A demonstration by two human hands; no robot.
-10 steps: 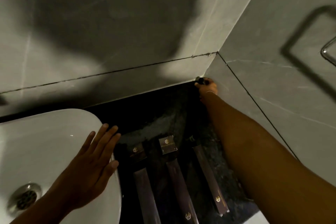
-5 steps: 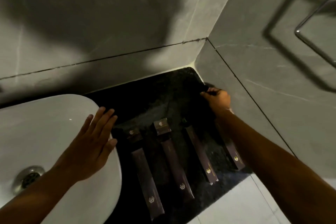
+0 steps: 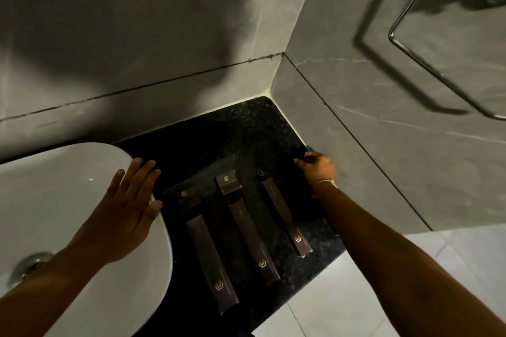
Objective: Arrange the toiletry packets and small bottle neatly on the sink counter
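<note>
Three long dark packets [image 3: 253,241] with gold logos lie side by side on the black counter [image 3: 232,131], running front to back. Two small square packets [image 3: 228,182] sit at the far ends of the left and middle ones. My right hand [image 3: 319,169] is by the right wall, just past the rightmost long packet, fingers closed on a small dark bottle [image 3: 299,152] that is mostly hidden in shadow. My left hand [image 3: 123,210] lies flat with fingers spread on the white basin's [image 3: 54,186] right rim, holding nothing.
Grey tiled walls meet in the corner behind the counter. A metal towel ring [image 3: 438,63] hangs on the right wall. The basin's drain [image 3: 30,265] shows at lower left. Pale floor tiles [image 3: 356,295] lie beyond the counter's front edge.
My right hand has drawn back from the far corner along the right wall toward the packets, still gripping the small bottle. My left hand has stayed on the basin rim.
</note>
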